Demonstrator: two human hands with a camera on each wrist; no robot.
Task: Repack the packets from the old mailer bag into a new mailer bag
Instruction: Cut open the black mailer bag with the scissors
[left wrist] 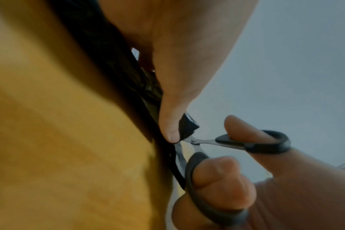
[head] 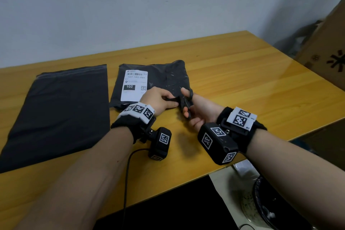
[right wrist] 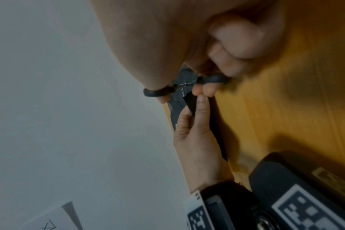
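The old black mailer bag [head: 164, 78], with a white shipping label [head: 133, 85], lies mid-table. My left hand [head: 160, 99] pinches its near right corner [left wrist: 187, 127] between thumb and fingers. My right hand [head: 194, 110] holds black-handled scissors [head: 187, 101], thumb and fingers through the loops [left wrist: 266, 144], with the blades at that pinched corner [right wrist: 184, 93]. The blades stand apart around the bag's edge. A new, flat black mailer bag [head: 61, 112] lies on the left of the table. The packets are hidden inside the old bag.
The yellow wooden table [head: 242, 73] ends close on the right and at the near edge. A cardboard box [head: 328, 48] stands beyond the right edge against the grey wall. A black cable [head: 128, 170] hangs from my left wrist camera. Clutter lies on the floor below right.
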